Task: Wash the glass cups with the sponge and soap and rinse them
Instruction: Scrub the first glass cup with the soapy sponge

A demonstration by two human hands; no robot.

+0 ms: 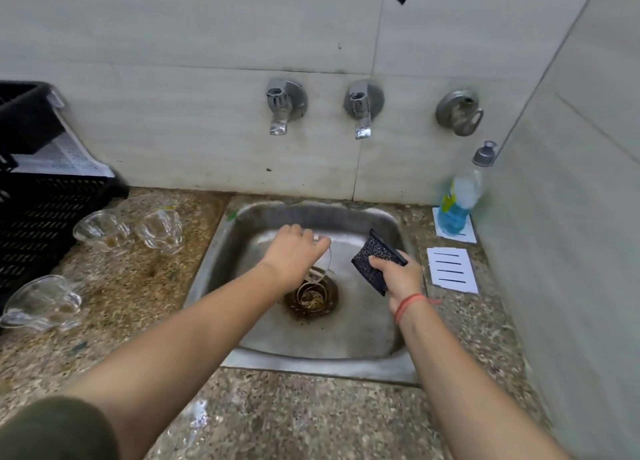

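Note:
Over the steel sink [221,272], my left hand [294,248] grips a clear glass cup [322,269], tilted with its mouth toward the drain. My right hand [398,276] holds a dark speckled sponge [375,260] just right of the cup, apart from it. Two glass cups [102,231] [160,230] lie on the counter left of the sink. A third glass cup [43,300] lies nearer the front left. A bottle of blue soap [459,199] stands at the back right corner.
Two taps [282,107] [362,109] stick out of the tiled wall above the sink, with no water running. A black plastic crate [38,224] stands at the far left. Two white slotted trays [452,269] lie right of the sink, one under the bottle. A side wall closes the right.

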